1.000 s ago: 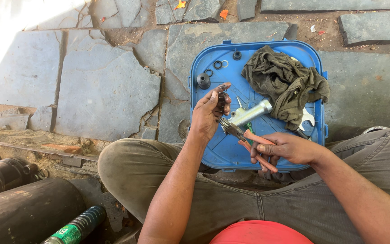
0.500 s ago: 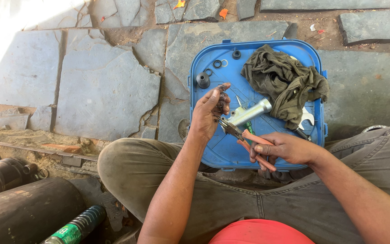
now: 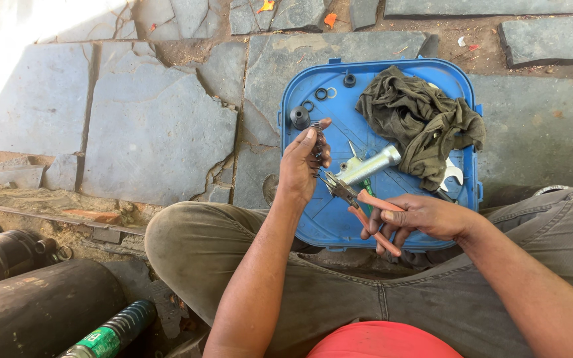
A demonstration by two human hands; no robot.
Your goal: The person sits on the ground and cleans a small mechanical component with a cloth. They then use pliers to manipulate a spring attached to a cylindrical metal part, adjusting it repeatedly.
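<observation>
Your left hand [image 3: 303, 166] pinches a small dark ribbed part [image 3: 318, 147], maybe a spring or a stack of rings; I cannot tell which. Your right hand [image 3: 426, 215] is wrapped around the orange handles of the pliers [image 3: 356, 202], and the handles stand only a little apart, so the grip on the tool is narrow and firm. The tips of the pliers point up and to the left, toward the dark part, and almost reach the base of your left thumb.

Compared with half a second ago, very little has changed: both hands are in nearly the same place, and the tips remain close to the part. In my judgement you are holding steady to aim the tips, not moving the part away.

Just beyond the tips lies a silver metal cylinder [image 3: 369, 166] on the blue plastic lid [image 3: 326, 219]. Further from your grip, on the same lid, are a crumpled olive cloth [image 3: 419, 119], some black rubber rings [image 3: 321, 93] and a wrench [image 3: 451, 174] half under the cloth.
</observation>
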